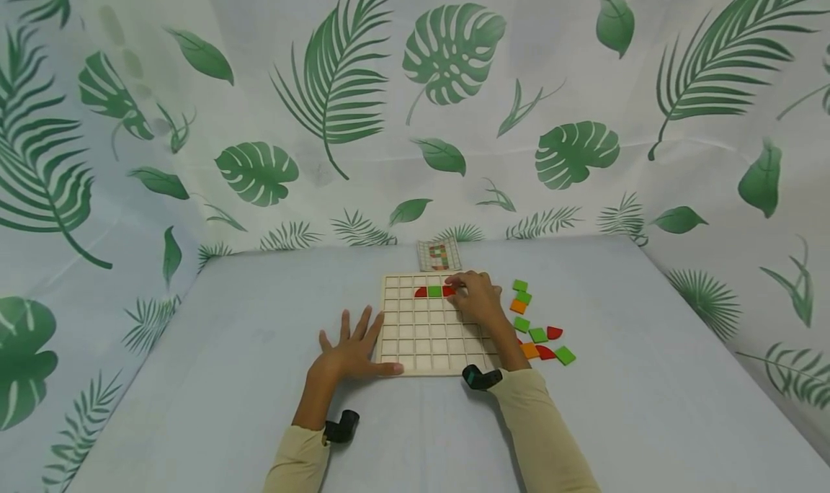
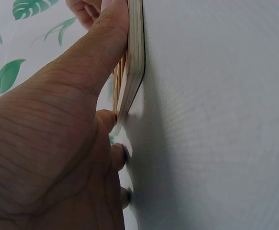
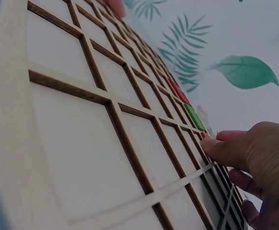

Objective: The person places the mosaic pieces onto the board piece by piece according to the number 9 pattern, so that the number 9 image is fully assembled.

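Observation:
A wooden grid board (image 1: 421, 332) lies on the table. In its second row from the back sit a red quarter-circle tile (image 1: 421, 292), a green square tile (image 1: 434, 291) and another red tile (image 1: 448, 290). My right hand (image 1: 478, 300) reaches over the board's right side, thumb and forefinger pinching that last red tile, which the thumb partly hides in the right wrist view (image 3: 205, 135). At the front left corner, my left hand (image 1: 350, 354) has its fingers spread, the thumb resting on the board's edge and the other fingers along its left side.
Right of the board lie several loose tiles: green squares (image 1: 538, 335), orange squares (image 1: 518, 306) and red quarter-circles (image 1: 554, 332). Behind the board stands a small pattern card (image 1: 424, 257) by the leaf-print backdrop (image 1: 363, 190). My right forearm covers the board's front right corner.

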Demonstrator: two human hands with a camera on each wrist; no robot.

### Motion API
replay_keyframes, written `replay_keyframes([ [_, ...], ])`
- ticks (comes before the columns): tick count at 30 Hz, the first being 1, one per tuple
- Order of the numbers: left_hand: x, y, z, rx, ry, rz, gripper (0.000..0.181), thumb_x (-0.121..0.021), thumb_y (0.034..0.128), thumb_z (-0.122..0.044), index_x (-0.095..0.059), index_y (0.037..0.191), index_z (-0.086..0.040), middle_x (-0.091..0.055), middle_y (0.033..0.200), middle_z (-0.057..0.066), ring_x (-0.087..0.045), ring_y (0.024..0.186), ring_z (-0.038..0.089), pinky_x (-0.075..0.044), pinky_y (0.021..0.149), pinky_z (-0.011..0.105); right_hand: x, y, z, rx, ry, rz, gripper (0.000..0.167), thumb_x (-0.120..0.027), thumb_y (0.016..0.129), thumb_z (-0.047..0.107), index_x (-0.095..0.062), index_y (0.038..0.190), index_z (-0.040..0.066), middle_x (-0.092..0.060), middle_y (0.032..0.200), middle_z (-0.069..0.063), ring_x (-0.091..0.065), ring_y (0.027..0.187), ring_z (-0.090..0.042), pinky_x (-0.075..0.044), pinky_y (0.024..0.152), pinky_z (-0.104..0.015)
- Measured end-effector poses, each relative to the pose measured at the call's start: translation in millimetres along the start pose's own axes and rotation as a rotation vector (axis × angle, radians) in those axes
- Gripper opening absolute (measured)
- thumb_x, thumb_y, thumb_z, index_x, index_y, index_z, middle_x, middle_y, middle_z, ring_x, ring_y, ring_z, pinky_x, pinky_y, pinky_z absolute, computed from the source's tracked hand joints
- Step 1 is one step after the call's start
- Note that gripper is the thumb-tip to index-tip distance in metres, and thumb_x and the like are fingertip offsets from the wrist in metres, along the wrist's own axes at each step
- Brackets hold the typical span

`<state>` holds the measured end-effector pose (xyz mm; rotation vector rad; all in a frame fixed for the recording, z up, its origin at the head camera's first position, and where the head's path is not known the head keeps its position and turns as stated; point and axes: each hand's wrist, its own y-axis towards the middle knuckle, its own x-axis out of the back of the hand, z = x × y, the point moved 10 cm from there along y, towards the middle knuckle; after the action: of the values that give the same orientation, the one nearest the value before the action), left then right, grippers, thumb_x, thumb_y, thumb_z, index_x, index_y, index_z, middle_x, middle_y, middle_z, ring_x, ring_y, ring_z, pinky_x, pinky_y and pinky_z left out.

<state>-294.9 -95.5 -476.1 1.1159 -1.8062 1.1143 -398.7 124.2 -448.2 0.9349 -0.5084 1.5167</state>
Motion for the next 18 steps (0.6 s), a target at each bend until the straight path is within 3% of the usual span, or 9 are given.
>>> replay_keyframes([
  [9, -1.5, 1.3, 2.5, 0.001, 0.004, 0.001, 0.109, -0.065, 0.0784, -0.070, -0.012, 0.159, -0.020, 0.000, 0.166, 0.008, 0.010, 0.150, 0.044, -0.002, 0.105, 0.080, 4, -3.0, -5, 0.024, 0.058, 0.010, 0.032, -0.069, 0.092, 0.022, -0.067, 0.121, 0.010, -0.065, 0.117, -0.013, -0.050, 0.117, -0.038, -0.035, 0.092, -0.067],
  [18, -1.7, 2.1, 2.4, -0.009, 0.013, -0.003, 0.108, -0.064, 0.0787, -0.071, -0.011, 0.159, -0.021, 0.001, 0.166, 0.008, 0.010, 0.150, 0.044, -0.002, 0.105, 0.080, 21, -4.1, -8, 0.112, 0.124, -0.081, 0.028, -0.068, 0.091, 0.012, -0.068, 0.117, 0.001, -0.066, 0.109, -0.021, -0.057, 0.106, -0.040, -0.048, 0.086, -0.057],
])
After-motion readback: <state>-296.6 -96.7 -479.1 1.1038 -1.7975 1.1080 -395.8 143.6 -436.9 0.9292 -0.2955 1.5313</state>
